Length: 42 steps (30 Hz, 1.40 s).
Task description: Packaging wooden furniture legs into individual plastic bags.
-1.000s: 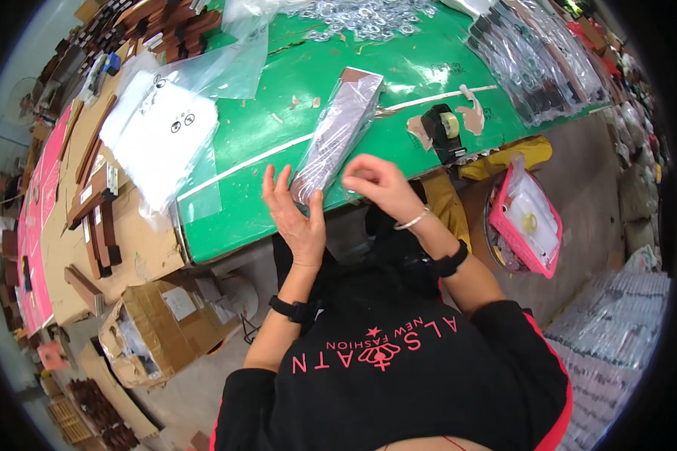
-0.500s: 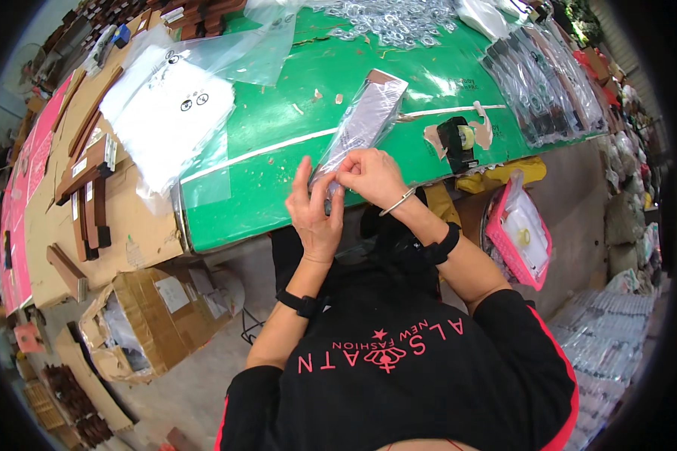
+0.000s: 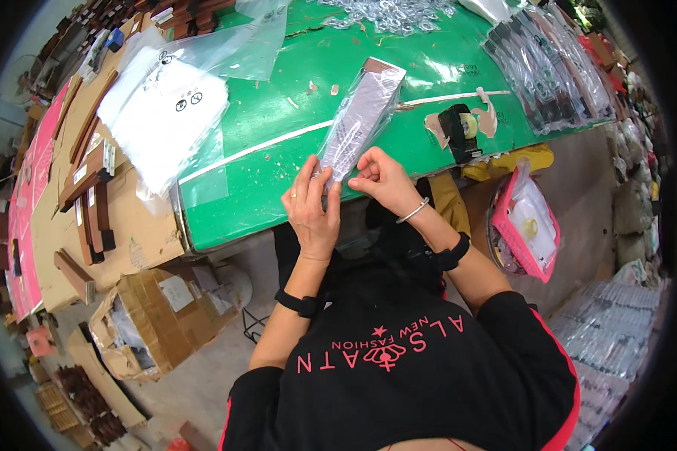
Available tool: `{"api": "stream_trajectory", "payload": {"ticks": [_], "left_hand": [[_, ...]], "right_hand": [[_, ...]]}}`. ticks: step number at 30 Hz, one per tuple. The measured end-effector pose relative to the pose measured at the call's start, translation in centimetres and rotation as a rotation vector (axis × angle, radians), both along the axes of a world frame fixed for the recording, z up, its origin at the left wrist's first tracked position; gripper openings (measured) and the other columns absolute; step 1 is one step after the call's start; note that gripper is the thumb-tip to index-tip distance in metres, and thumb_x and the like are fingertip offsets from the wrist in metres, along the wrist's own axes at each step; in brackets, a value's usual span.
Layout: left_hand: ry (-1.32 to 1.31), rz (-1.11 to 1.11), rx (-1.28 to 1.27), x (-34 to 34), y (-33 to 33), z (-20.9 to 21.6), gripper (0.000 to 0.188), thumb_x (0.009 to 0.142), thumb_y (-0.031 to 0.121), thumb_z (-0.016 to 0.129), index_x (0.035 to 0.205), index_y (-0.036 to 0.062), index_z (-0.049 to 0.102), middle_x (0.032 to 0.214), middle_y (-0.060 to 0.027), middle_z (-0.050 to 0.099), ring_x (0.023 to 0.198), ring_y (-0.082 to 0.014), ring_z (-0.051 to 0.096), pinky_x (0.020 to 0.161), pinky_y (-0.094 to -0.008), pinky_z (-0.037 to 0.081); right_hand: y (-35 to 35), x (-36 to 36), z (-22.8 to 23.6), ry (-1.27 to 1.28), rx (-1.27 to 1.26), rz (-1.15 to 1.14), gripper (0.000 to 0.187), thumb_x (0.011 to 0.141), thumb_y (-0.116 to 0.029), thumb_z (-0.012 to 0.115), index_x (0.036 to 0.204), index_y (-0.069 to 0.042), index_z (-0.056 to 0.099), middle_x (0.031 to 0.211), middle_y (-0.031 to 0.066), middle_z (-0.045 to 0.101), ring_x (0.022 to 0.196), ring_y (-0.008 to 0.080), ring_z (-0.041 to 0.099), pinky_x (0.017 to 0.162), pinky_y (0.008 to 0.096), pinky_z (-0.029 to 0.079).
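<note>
Wrapped board [image 3: 359, 120] is pinched at its near end by the left hand [image 3: 311, 214]. The right hand [image 3: 387, 186] is curled just beside; its grip cannot be told.

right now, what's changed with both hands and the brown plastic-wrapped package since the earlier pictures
The right hand, which had met the left hand at the near end of the long brown package in clear plastic, has drawn back rightward, loosely curled; whether it holds anything is unclear. The left hand, spread wider earlier, is more closed at that end. The package and black tape dispenser stayed on the green table.
</note>
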State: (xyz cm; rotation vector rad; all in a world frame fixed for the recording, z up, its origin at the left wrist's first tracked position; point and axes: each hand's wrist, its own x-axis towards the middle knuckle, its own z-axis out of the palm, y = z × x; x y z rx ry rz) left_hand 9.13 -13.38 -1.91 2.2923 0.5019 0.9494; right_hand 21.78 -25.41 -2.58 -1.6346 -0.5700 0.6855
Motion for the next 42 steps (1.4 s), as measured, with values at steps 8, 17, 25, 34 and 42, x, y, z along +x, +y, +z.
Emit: {"api": "stream_trajectory", "payload": {"ticks": [8, 17, 25, 34, 42], "left_hand": [[0.006, -0.038, -0.042, 0.1, 0.4, -0.2, 0.026, 0.087, 0.012, 0.069, 0.112, 0.0048, 0.067, 0.133, -0.0154, 0.060, 0.115, -0.0293, 0.061, 0.097, -0.0379, 0.041], [0.069, -0.081, 0.027, -0.2, 1.0, 0.4, 0.029, 0.089, 0.015, 0.068, 0.116, 0.0061, 0.062, 0.134, -0.0142, 0.057, 0.118, -0.0303, 0.058, 0.095, -0.0400, 0.041], [0.205, -0.085, 0.070, -0.2, 1.2, 2.4, 0.033, 0.090, 0.022, 0.067, 0.117, 0.0058, 0.059, 0.136, -0.0141, 0.053, 0.120, -0.0325, 0.054, 0.099, -0.0433, 0.037], [0.403, -0.044, 0.413, 4.7, -0.6, 4.6, 0.076, 0.083, 0.036, 0.074, 0.147, 0.0130, 0.039, 0.158, -0.0124, 0.031, 0.146, -0.0350, 0.028, 0.114, -0.0557, 0.022], [0.474, -0.033, 0.443, 6.8, -0.7, 2.1, 0.078, 0.091, 0.026, 0.066, 0.157, 0.0176, 0.025, 0.156, -0.0216, 0.034, 0.136, -0.0412, 0.042, 0.103, -0.0523, 0.038]], "right_hand": [[1.1, -0.5, -0.3, -0.429, 0.089, -0.129, 0.031, 0.075, -0.015, 0.082, 0.085, -0.004, 0.055, 0.075, 0.0061, 0.061, 0.066, 0.0170, 0.061, 0.060, 0.0305, 0.049], [0.8, 1.5, -0.5, -0.817, 0.095, 0.024, 0.024, 0.077, -0.014, 0.078, 0.085, -0.005, 0.057, 0.077, 0.0086, 0.059, 0.073, 0.0273, 0.058, 0.066, 0.0374, 0.047], [-11.7, 5.8, 5.7, -0.873, -0.210, -0.703, 0.036, 0.075, -0.022, 0.080, 0.100, -0.007, 0.059, 0.086, 0.0077, 0.061, 0.081, 0.0262, 0.060, 0.076, 0.0384, 0.047], [-14.3, 9.6, 2.9, -0.693, -0.418, -0.622, 0.045, 0.073, -0.033, 0.082, 0.100, -0.008, 0.058, 0.078, 0.0051, 0.063, 0.082, 0.0251, 0.062, 0.072, 0.0402, 0.045], [-13.6, 8.5, 3.5, -0.829, -0.373, -0.719, 0.037, 0.078, -0.022, 0.080, 0.105, -0.008, 0.058, 0.074, 0.0017, 0.066, 0.066, 0.0164, 0.060, 0.066, 0.0335, 0.043]]}}
